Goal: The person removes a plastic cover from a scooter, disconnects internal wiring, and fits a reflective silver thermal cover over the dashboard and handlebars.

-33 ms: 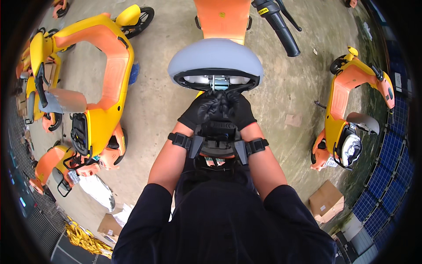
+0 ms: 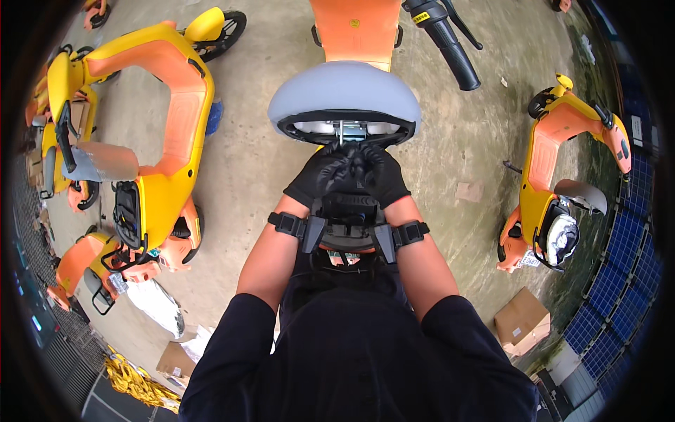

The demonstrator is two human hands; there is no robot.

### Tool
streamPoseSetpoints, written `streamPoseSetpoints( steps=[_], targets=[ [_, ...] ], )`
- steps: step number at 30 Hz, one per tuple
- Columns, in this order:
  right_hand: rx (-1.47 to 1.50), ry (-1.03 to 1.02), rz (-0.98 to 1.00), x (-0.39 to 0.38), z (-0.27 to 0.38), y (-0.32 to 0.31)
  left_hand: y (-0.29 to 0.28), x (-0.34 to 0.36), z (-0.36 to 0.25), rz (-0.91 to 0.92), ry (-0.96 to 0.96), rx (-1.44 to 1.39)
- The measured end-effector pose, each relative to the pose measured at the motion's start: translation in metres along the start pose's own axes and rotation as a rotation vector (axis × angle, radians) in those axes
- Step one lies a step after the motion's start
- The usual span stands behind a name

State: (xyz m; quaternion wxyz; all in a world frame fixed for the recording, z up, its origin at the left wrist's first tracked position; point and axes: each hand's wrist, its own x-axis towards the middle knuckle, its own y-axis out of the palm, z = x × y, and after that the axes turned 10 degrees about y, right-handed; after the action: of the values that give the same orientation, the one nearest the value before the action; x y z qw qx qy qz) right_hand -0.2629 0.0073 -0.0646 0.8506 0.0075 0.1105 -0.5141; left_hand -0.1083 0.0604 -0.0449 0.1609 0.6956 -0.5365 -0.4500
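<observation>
The grey seat (image 2: 344, 88) of a yellow and orange scooter stands tipped up in front of me, its hollow underside toward me. A small metal bracket (image 2: 354, 132) shows in that underside. Just below the bracket, my left hand (image 2: 323, 172) and my right hand (image 2: 383, 176), both in black gloves, meet with curled fingers pressed together. Whatever they pinch is hidden by the gloves. Under my wrists lies the dark open compartment (image 2: 346, 228) of the scooter. Past the seat rises the orange front panel (image 2: 355, 35).
A black handlebar grip (image 2: 453, 56) juts in at upper right. Another yellow scooter (image 2: 190, 151) stands to the left, and one more scooter (image 2: 545, 158) to the right. Cardboard boxes (image 2: 522, 320) rest on the concrete floor at lower right and lower left. Yellow straps (image 2: 137, 383) are heaped at lower left.
</observation>
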Motion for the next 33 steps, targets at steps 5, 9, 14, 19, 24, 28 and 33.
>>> streamPoseSetpoints(
  steps=[5,9,14,19,24,28,33],
  targets=[
    [1.114,0.655,0.224,-0.014,0.016,-0.033,-0.01,-0.008,-0.025,0.131,0.029,0.564],
    [0.908,0.568,0.01,-0.017,0.031,-0.044,-0.033,-0.021,-0.017,0.039,0.434,1.085],
    [0.765,0.312,-0.169,0.006,-0.002,-0.168,-0.054,-0.037,-0.079,-0.045,0.438,1.323],
    [1.247,0.434,-0.218,0.01,0.027,-0.166,-0.058,-0.043,-0.072,0.259,0.858,1.877],
    [1.455,0.41,-0.221,0.005,0.01,-0.163,-0.014,-0.061,-0.065,0.511,0.777,1.868],
    [1.497,0.424,-0.232,0.003,0.023,-0.149,-0.005,-0.062,-0.046,0.573,0.645,1.996],
    [1.577,0.443,0.047,-0.011,0.044,-0.108,-0.039,-0.023,0.001,0.219,0.164,1.139]
  ],
)
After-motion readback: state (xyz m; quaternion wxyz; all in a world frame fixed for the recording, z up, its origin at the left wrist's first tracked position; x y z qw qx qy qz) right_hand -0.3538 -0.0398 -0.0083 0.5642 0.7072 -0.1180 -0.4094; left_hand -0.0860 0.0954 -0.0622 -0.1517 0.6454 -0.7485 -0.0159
